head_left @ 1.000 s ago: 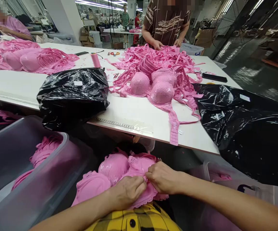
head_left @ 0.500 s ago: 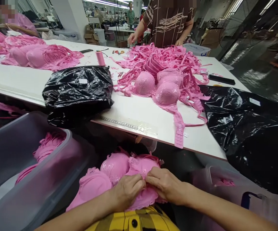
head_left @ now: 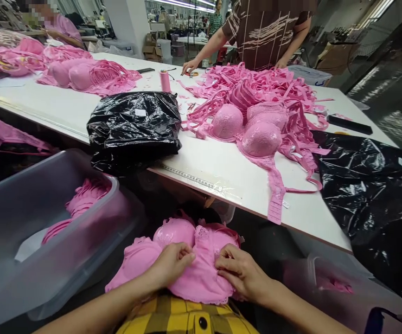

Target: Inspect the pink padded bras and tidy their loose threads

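Hands rest low on the lap: left hand (head_left: 170, 265) and right hand (head_left: 239, 273) both pinch a pink bra (head_left: 187, 260) with curled fingers, below the white table (head_left: 221, 171), beside a grey bin (head_left: 41, 232).

A white desk (head_left: 221, 171) carries a heap of pink bras and straps (head_left: 256, 106), a black plastic bag (head_left: 134, 125), a pink thread spool (head_left: 165, 81) and a second black bag (head_left: 371, 185). A grey plastic bin (head_left: 47, 260) stands below, holding pink pieces. A co-worker in a brown shirt (head_left: 266, 32) stands opposite.
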The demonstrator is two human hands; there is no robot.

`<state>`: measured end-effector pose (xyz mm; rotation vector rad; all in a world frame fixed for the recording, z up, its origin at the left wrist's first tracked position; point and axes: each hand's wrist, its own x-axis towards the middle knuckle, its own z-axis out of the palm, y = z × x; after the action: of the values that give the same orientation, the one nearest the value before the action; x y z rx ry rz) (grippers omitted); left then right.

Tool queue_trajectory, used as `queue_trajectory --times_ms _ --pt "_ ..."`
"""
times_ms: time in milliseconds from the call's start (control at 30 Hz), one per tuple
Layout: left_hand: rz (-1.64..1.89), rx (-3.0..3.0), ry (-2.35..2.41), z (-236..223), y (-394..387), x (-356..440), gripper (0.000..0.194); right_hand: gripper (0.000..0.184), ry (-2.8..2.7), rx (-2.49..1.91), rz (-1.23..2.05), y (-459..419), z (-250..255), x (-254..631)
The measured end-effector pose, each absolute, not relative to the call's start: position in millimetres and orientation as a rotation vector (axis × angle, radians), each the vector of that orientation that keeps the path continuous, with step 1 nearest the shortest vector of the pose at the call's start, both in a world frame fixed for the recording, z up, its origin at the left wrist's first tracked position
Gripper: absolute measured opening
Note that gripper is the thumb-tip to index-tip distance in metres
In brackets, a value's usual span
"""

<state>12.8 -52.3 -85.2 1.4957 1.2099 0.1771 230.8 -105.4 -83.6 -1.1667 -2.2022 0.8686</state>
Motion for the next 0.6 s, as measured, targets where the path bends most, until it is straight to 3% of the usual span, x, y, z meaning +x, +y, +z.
queue_trajectory --times_ms 133,267,367,467,600 --pt "0.075 1.152 1.061 -87 -46 17 0.024 0.017 -2.277 -1.114 0.761 -104 -81 229" --pt "0.252 1.579 1.221 -90 -35 20 0.019 0.016 -2.255 -1.116 0.75 -106 -84 228" --pt "0.062 1.677 1.191 -91 -24 25 0.019 0.016 -2.242 -1.125 0.756 -107 -86 227" --pt "-0.115 1.535 1.111 -91 -15 32 0.028 0.015 -2.218 -1.12 0.767 -106 -87 226" --pt "-0.048 1.36 0.877 -86 -12 30 0.04 0.009 -2.13 -1.106 0.796 -108 -89 225"
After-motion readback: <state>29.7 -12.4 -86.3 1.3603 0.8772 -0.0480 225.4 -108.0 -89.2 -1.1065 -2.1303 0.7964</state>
